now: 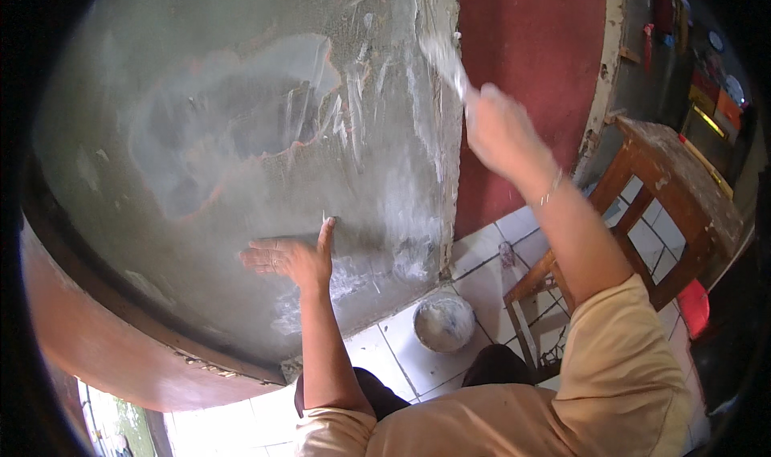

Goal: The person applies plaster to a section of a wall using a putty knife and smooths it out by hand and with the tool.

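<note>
My right hand (507, 132) is closed around the handle of a putty knife (446, 62), smeared by motion. Its blade, whitish as if coated with filler, reaches the upper right edge of the grey plastered wall (385, 176). Lower on that wall, my left hand (291, 260) rests with its fingers stretched out and thumb pointing up. Nothing shows in it, though a small white speck sits by the thumb tip. White streaks and smears mark the plaster. A round bowl (443, 322) of white paste stands on the floor by the wall's foot.
A worn wooden stool (642, 192) stands at the right on white floor tiles (377, 352). Beyond the wall's edge is a dark red surface (530, 71). Tools and small items hang or lie at the far right, and a red object (694, 308) is below them.
</note>
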{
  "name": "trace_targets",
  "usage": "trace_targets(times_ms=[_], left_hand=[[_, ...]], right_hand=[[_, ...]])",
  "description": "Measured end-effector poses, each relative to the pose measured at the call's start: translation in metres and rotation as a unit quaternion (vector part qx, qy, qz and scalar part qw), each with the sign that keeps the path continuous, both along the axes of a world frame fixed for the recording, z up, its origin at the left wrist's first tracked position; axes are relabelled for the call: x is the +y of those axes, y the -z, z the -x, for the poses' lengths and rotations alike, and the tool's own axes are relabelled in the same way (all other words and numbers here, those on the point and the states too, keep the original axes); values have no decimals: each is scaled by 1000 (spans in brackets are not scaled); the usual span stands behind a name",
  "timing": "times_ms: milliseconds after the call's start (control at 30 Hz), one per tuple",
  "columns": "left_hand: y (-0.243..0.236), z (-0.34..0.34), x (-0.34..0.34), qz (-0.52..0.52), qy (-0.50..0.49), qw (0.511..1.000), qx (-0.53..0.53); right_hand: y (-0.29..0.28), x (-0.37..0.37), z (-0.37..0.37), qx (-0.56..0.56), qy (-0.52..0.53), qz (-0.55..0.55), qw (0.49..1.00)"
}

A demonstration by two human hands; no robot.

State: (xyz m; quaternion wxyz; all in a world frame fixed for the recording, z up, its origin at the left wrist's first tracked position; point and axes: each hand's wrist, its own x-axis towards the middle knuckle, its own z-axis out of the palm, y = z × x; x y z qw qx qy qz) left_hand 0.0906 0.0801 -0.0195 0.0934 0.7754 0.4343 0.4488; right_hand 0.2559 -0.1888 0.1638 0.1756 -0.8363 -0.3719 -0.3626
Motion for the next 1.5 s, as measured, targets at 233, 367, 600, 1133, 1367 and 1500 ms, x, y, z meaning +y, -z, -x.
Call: trace_targets(times_ms=[233, 367, 600, 1133, 1367, 1500], left_hand=[[0, 3, 7, -9, -11, 1000, 0], [0, 6, 8, 0, -8, 1000, -8], [1, 2, 5, -6, -8, 1000, -7], [4, -1, 10, -39, -17, 999, -22], [0, 3, 5, 8, -9, 1000, -12], [-1, 4, 8, 5, -13, 1000, -8]], right_hand=[[55, -46, 8, 251, -195, -91, 944], [-33, -28, 19, 260, -224, -219, 913], [1, 45, -50, -45, -81, -114, 989], [-163, -12, 20, -127, 26, -66, 989], [-61, 3, 31, -74, -15, 93, 993], [9, -29, 28, 54, -31, 110, 992]])
